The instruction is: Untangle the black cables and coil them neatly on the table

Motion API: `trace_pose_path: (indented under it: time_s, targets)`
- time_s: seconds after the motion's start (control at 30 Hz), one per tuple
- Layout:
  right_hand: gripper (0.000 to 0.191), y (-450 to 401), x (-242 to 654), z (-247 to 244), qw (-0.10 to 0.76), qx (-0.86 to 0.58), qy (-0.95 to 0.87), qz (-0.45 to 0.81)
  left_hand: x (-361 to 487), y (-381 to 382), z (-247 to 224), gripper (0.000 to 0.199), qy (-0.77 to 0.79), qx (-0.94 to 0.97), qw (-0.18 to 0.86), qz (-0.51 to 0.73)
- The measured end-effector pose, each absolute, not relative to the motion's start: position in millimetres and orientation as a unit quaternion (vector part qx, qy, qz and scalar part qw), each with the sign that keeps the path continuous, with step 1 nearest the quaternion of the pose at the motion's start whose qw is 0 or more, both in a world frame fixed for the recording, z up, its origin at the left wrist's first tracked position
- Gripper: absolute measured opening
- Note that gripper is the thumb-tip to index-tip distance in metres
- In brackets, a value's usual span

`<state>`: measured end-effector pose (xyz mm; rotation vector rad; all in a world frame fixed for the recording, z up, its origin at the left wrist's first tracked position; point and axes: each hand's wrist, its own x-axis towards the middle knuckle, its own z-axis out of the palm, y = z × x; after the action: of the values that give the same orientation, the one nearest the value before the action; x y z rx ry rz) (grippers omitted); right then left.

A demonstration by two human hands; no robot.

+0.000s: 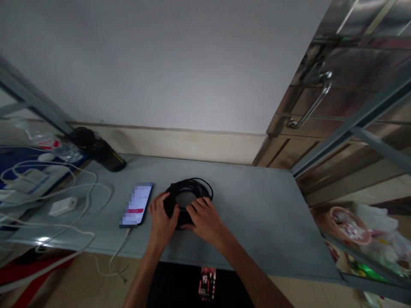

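Observation:
A coil of black cable lies on the grey tabletop, several loops wound into a ring with an open middle. My left hand grips the ring's left side, thumb toward the near inner edge and fingers around the outside. On the near right side, my right hand has its fingers curled over the loops. Both hands partly hide the near part of the coil. Left of my left hand is a phone with a lit screen, a white charging cable running from its lower end.
A black bottle and a clear plastic bottle lean at the back left. White cords and a white adapter spread over the left side. Metal frame posts rise at the right, near a pink basket. A wall stands behind the table.

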<state>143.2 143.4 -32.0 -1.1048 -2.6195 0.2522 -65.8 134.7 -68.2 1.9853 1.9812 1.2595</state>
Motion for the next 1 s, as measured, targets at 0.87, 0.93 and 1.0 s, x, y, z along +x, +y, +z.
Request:
trace_pose_path:
  time_s: [0.87, 0.93, 1.0]
  targets:
    - [0.042, 79.8, 255.2, -31.1, 0.103, -0.444, -0.886, 0.082, 25.9, 101.2, -31.8, 0.058, 0.350, 0.905, 0.179, 0.165]
    - [0.033, 81.7, 256.3, -26.5, 0.098, -0.432, -0.893, 0.077, 23.7, 108.3, -26.5, 0.047, 0.342, 0.914, 0.166, 0.140]
    - [0.024, 83.4, 258.9, -19.8, 0.097, -0.416, -0.902, 0.066, 20.4, 115.4, -18.3, 0.036, 0.338, 0.919, 0.156, 0.128]
